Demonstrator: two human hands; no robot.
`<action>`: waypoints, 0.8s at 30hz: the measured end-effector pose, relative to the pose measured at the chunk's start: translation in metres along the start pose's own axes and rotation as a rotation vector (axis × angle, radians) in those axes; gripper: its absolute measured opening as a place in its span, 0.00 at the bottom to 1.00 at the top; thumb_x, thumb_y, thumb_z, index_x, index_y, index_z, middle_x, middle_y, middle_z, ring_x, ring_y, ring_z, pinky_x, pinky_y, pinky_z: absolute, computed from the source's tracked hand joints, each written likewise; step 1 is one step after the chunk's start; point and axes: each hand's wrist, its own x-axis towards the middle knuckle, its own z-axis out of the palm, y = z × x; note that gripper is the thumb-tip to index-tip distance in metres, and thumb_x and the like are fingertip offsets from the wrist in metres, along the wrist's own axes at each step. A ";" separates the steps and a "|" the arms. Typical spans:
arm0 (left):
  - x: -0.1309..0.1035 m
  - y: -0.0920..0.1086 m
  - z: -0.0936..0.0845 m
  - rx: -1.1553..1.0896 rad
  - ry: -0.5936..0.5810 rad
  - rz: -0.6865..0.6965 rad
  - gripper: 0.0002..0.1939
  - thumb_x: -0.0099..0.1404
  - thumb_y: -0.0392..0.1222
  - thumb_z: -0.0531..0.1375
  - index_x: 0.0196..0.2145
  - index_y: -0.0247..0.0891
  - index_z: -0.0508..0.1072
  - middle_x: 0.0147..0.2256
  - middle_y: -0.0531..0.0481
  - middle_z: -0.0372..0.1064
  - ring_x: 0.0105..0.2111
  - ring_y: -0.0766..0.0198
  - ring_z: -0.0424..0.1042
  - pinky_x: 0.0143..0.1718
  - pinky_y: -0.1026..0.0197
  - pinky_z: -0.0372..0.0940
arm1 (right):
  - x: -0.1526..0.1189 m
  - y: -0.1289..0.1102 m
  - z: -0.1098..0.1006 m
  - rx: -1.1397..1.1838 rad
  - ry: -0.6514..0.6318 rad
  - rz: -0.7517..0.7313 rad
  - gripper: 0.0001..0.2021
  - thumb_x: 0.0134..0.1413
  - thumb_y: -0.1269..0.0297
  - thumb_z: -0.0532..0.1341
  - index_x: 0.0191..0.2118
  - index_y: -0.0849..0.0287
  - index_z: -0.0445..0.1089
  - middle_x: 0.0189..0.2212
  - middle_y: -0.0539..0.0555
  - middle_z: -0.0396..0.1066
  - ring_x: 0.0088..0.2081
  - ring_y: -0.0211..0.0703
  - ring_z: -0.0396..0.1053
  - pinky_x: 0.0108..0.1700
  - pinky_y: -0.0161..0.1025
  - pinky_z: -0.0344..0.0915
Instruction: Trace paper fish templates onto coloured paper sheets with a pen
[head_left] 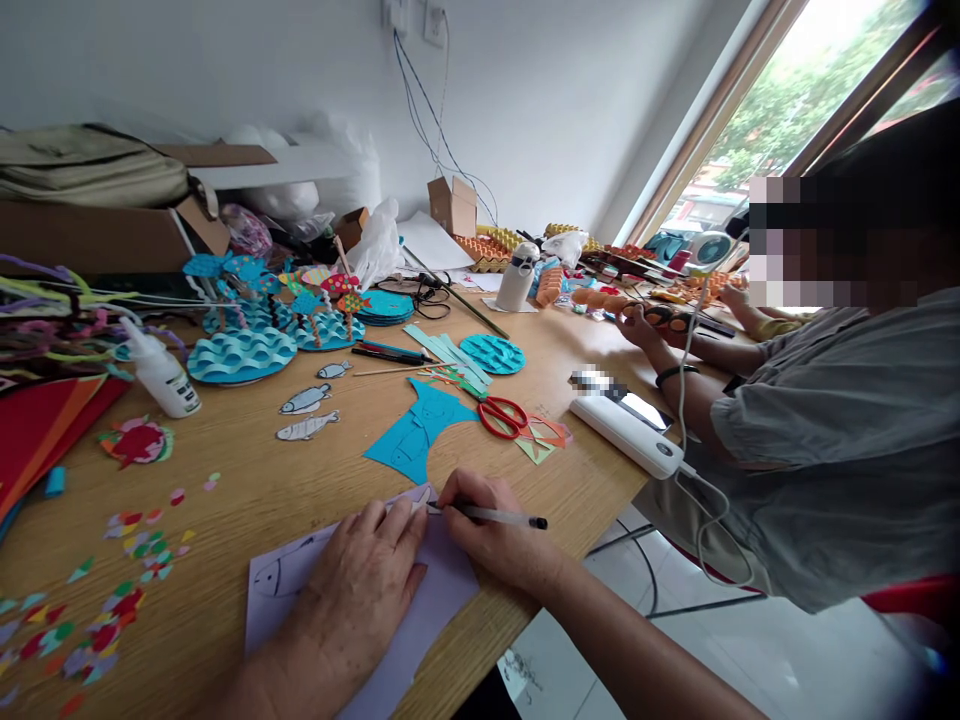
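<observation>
A sheet of purple paper lies at the table's near edge, with a fish outline drawn on its left part. My left hand rests flat over the sheet, fingers stretched forward. Just past its fingertips a small pale tail-like shape shows; the rest is hidden under the fingers. My right hand grips a pen, its tip down at that shape. Beyond the sheet lie a cut blue paper with drawn outlines and red-handled scissors. Several grey paper fish are to the left.
A glue bottle stands at the left near blue wavy paper discs. Paper scraps litter the near left. A white power bank-like device lies by the right edge. A co-worker sits at right, hands on an orange egg-carton strip.
</observation>
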 end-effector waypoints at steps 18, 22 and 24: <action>0.000 -0.002 0.003 0.001 -0.005 0.016 0.20 0.64 0.33 0.52 0.53 0.38 0.65 0.49 0.45 0.66 0.43 0.53 0.64 0.45 0.48 0.63 | -0.001 -0.001 -0.003 -0.030 0.011 -0.009 0.06 0.40 0.76 0.51 0.23 0.57 0.58 0.19 0.45 0.60 0.23 0.35 0.57 0.27 0.31 0.53; 0.000 -0.003 0.005 0.001 0.009 0.027 0.19 0.63 0.34 0.52 0.53 0.40 0.66 0.49 0.45 0.66 0.43 0.53 0.64 0.45 0.48 0.63 | -0.001 -0.003 -0.004 -0.031 0.004 -0.001 0.07 0.38 0.77 0.51 0.22 0.57 0.57 0.19 0.45 0.60 0.22 0.34 0.57 0.26 0.31 0.53; 0.000 -0.003 0.005 0.002 0.013 0.030 0.19 0.64 0.34 0.53 0.53 0.40 0.66 0.49 0.45 0.66 0.43 0.53 0.64 0.45 0.48 0.64 | -0.002 -0.003 -0.005 -0.030 0.004 0.004 0.07 0.37 0.77 0.51 0.22 0.57 0.57 0.19 0.45 0.59 0.22 0.34 0.56 0.26 0.31 0.53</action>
